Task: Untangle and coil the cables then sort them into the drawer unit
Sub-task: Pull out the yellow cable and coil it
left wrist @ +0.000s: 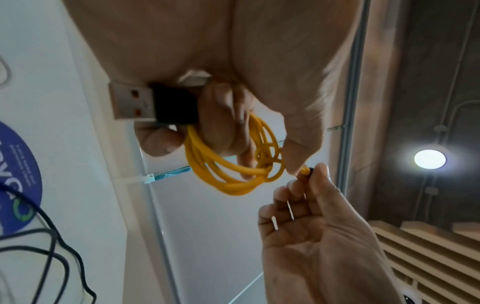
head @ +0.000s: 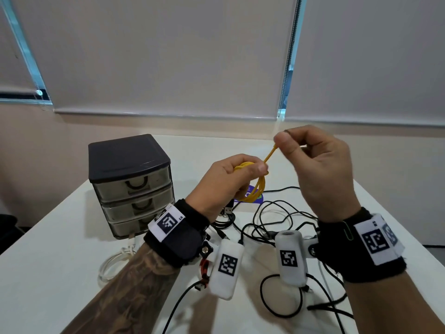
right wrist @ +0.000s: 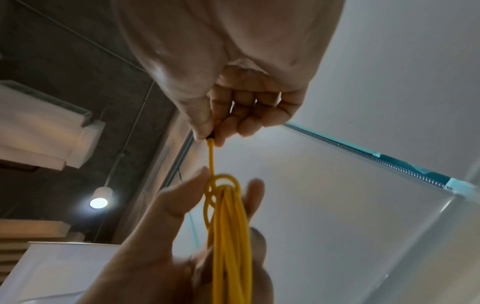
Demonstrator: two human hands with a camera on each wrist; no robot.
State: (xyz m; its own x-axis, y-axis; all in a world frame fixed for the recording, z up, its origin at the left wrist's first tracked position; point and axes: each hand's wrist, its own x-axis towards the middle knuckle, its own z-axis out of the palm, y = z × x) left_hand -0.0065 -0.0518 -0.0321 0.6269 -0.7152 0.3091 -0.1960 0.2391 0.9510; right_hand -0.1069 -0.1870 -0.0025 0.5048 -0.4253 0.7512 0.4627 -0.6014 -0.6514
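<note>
Cable (head: 257,186), yellow and thin, is being held above the white table (head: 60,237) as a small coil of several loops, with a loose knot being shown at its top in the right wrist view. The coil is being gripped by the left hand (head: 226,184), fingers curled round it; a black-and-silver USB plug (left wrist: 153,105) is being pressed against the palm. The free end is being pinched between thumb and forefinger of the right hand (head: 320,169), up and right of the coil. Black cables (head: 277,220) are lying tangled nearer on the table, and a dark drawer unit (head: 132,184) is standing to the left.
</note>
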